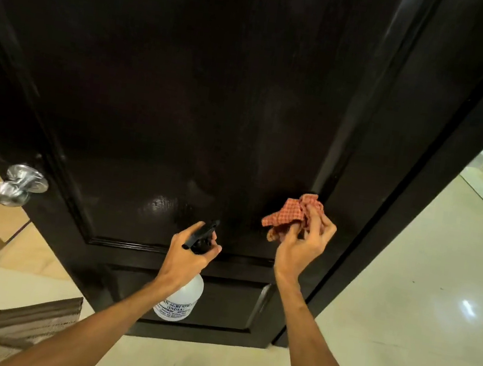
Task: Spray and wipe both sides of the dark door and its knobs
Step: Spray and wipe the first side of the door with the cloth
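Far left: shiny metal knob, jutting from the left stile of the door. Below it, on the floor, a ribbed brown sheet, blurred. Filling the middle, the door itself: dark, glossy and panelled, with a bright glint low on the large panel. In front of that panel, left hand curled round the neck of a spray bottle – fingers at the black trigger, nozzle aimed at the door, translucent white body with printed label hanging below the fist. Just to the right, right hand raised, fingers and thumb pinching a crumpled red checked cloth, held at the panel's right edge – actual contact with the wood hard to tell. Further right, dark frame, then pale shiny floor tiles.
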The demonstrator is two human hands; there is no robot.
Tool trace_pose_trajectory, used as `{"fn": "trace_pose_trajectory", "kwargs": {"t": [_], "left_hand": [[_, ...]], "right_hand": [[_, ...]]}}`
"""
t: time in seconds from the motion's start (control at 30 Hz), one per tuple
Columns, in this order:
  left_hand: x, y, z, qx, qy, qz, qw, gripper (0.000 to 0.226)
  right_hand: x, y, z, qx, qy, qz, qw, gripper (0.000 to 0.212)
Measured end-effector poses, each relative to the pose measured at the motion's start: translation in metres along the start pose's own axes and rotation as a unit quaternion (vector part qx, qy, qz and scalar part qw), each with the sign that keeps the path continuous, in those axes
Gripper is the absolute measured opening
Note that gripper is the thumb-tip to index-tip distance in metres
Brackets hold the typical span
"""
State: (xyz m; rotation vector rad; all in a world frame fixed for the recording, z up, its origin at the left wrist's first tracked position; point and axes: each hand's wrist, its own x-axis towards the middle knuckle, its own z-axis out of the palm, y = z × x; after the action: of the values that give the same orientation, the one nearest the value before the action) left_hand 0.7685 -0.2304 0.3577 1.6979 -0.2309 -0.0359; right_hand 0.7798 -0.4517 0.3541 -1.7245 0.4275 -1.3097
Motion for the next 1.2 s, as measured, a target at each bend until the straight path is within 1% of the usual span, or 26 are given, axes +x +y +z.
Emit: {"fn": "trace_pose_trajectory", "kwargs": {"t": [0.03, 0.1, 0.17, 0.2, 0.23, 0.27, 0.37, 0.43, 0.47, 0.5, 0.57, 0.6, 0.63, 0.67, 0.73, 0.8, 0.87, 0.9, 0.93, 0.97, 1.0, 1.03, 1.07, 1.1, 1.13, 1.2], "left_hand": [[-0.001, -0.002, 0.004, -0.001, -0.001, -0.005, 1.0, 0.014], [-0.004, -0.005, 0.017, -0.003, -0.019, -0.008, 1.0, 0.015], [-0.005, -0.005, 0.024, 0.0, -0.027, -0.005, 1.0, 0.015], [-0.003, -0.004, 0.026, 0.004, -0.03, -0.002, 1.0, 0.015], [-0.001, -0.001, 0.031, 0.007, -0.037, 0.001, 0.999, 0.015], [0.0, 0.001, 0.035, 0.009, -0.043, 0.007, 0.999, 0.015], [0.007, 0.009, 0.041, 0.007, -0.044, 0.026, 0.999, 0.015], [0.007, 0.008, 0.048, 0.012, -0.051, 0.028, 0.998, 0.014], [0.006, 0.008, 0.054, 0.014, -0.057, 0.027, 0.998, 0.014], [0.004, 0.006, 0.058, 0.014, -0.062, 0.022, 0.998, 0.014], [0.002, 0.004, 0.064, 0.009, -0.067, 0.013, 0.998, 0.014], [0.004, 0.005, 0.067, 0.004, -0.066, 0.012, 0.998, 0.013], [0.006, 0.005, 0.068, 0.001, -0.066, 0.013, 0.998, 0.013], [0.008, 0.006, 0.069, 0.001, -0.068, 0.012, 0.998, 0.013], [0.012, 0.008, 0.071, 0.002, -0.067, 0.012, 0.998, 0.012], [0.014, 0.004, 0.073, 0.006, -0.065, 0.009, 0.998, 0.012], [0.011, -0.002, 0.075, 0.015, -0.066, 0.003, 0.998, 0.012], [0.011, -0.006, 0.077, 0.015, -0.065, -0.001, 0.998, 0.012], [0.01, -0.01, 0.077, 0.015, -0.063, -0.006, 0.998, 0.012], [0.01, -0.011, 0.081, 0.011, -0.061, -0.012, 0.998, 0.012], [0.008, -0.012, 0.083, 0.01, -0.061, -0.017, 0.998, 0.012], [0.009, -0.012, 0.086, 0.009, -0.062, -0.017, 0.998, 0.011], [0.01, -0.013, 0.088, 0.011, -0.066, -0.013, 0.998, 0.011], [0.011, -0.014, 0.09, 0.012, -0.066, -0.011, 0.998, 0.011], [0.012, -0.013, 0.092, 0.012, -0.066, -0.009, 0.998, 0.011], [0.014, -0.01, 0.093, 0.011, -0.061, 0.001, 0.998, 0.011]], "right_hand": [[-0.005, 0.004, 0.002, -0.001, -0.009, 0.002, 1.0, 0.051], [-0.03, 0.028, -0.006, -0.032, -0.029, 0.073, 0.996, 0.056], [-0.052, 0.041, -0.016, -0.064, -0.047, 0.152, 0.985, 0.054], [-0.053, 0.043, -0.017, -0.072, -0.051, 0.174, 0.981, 0.053], [-0.045, 0.041, -0.02, -0.077, -0.05, 0.172, 0.981, 0.051], [-0.032, 0.035, -0.02, -0.069, -0.047, 0.149, 0.985, 0.049], [0.016, 0.006, -0.021, 0.005, -0.021, 0.039, 0.999, 0.045], [0.026, 0.004, -0.026, -0.006, 0.012, 0.003, 1.0, 0.042], [0.022, 0.016, -0.031, -0.028, 0.023, 0.028, 0.999, 0.044], [0.011, 0.031, -0.037, -0.055, 0.026, 0.078, 0.995, 0.046], [-0.015, 0.069, -0.046, -0.1, 0.026, 0.218, 0.97, 0.042], [-0.021, 0.081, -0.05, -0.091, 0.027, 0.285, 0.954, 0.039], [-0.02, 0.083, -0.049, -0.068, 0.028, 0.322, 0.944, 0.036], [-0.012, 0.081, -0.048, -0.048, 0.04, 0.326, 0.943, 0.034], [0.021, 0.059, -0.048, -0.019, 0.099, 0.273, 0.957, 0.034], [0.054, 0.038, -0.053, 0.015, 0.132, 0.182, 0.974, 0.04], [0.063, 0.036, -0.056, 0.009, 0.115, 0.113, 0.987, 0.045], [0.06, 0.041, -0.056, 0.005, 0.104, 0.112, 0.988, 0.047], [0.048, 0.055, -0.055, -0.004, 0.106, 0.149, 0.983, 0.047], [0.035, 0.07, -0.056, 0.001, 0.112, 0.219, 0.969, 0.042], [0.019, 0.089, -0.059, -0.009, 0.118, 0.31, 0.943, 0.031], [0.008, 0.103, -0.061, 0.006, 0.112, 0.424, 0.898, 0.022], [-0.001, 0.114, -0.063, 0.032, 0.096, 0.51, 0.854, 0.021], [-0.007, 0.122, -0.062, 0.062, 0.089, 0.553, 0.826, 0.024], [-0.008, 0.124, -0.06, 0.08, 0.097, 0.56, 0.819, 0.026], [0.004, 0.115, -0.051, 0.098, 0.121, 0.535, 0.831, 0.027]]}}
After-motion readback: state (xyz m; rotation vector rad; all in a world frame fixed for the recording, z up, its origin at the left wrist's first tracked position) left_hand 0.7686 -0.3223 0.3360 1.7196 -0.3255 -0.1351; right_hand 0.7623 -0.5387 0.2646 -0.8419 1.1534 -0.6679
